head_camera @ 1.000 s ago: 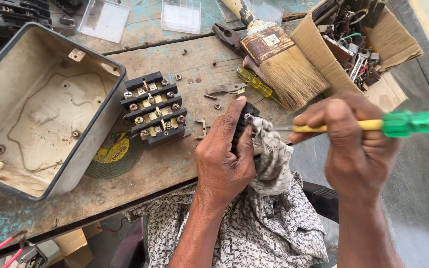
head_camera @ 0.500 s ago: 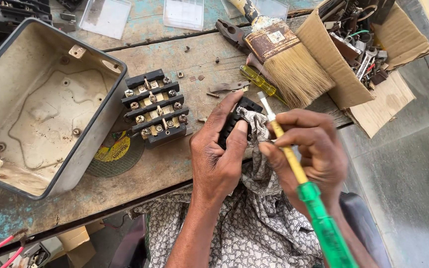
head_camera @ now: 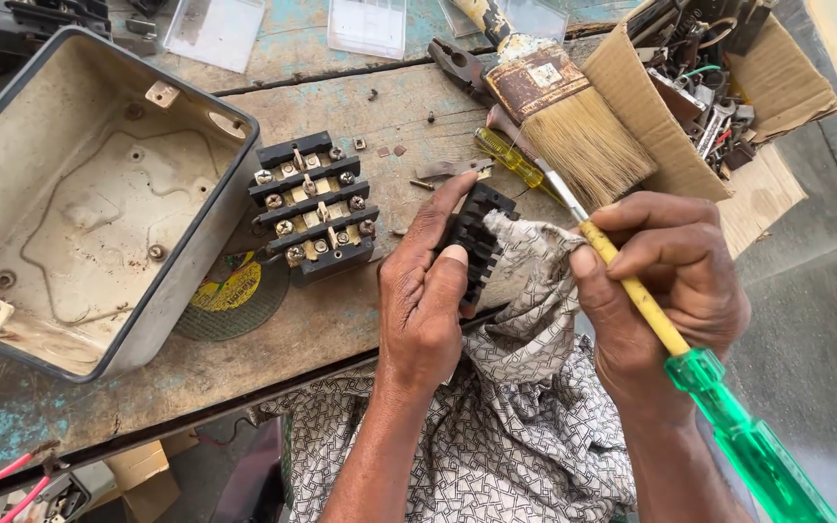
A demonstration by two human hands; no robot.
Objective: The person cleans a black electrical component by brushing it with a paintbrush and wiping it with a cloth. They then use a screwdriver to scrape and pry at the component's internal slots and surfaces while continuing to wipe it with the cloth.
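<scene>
Black ribbed block point(head_camera: 477, 237) gripped upright at the near edge of a worn wooden bench point(head_camera: 341, 329), half wrapped in a patterned cloth point(head_camera: 525, 291). Left hand point(head_camera: 428, 300) closed around the block, thumb pressed on its front face, forefinger stretched along its top. Right hand point(head_camera: 661, 281) closed on a screwdriver point(head_camera: 632, 291) with a yellow shaft and clear green handle, metal tip resting at the cloth just beside the block.

Just left of the block on the bench, a black terminal block point(head_camera: 314, 205) studded with screws, set against the rim of an open grey metal box point(head_camera: 89, 194). Under that box's corner, a green and yellow disc point(head_camera: 234, 295). Loose screws point(head_camera: 409, 174) scattered near. Behind the hands, a wide paintbrush point(head_camera: 564, 116) lying over a second yellow-handled screwdriver point(head_camera: 511, 155), pliers point(head_camera: 462, 63) beside it. Far right, a torn cardboard box point(head_camera: 632, 87) crammed with metal parts.
</scene>
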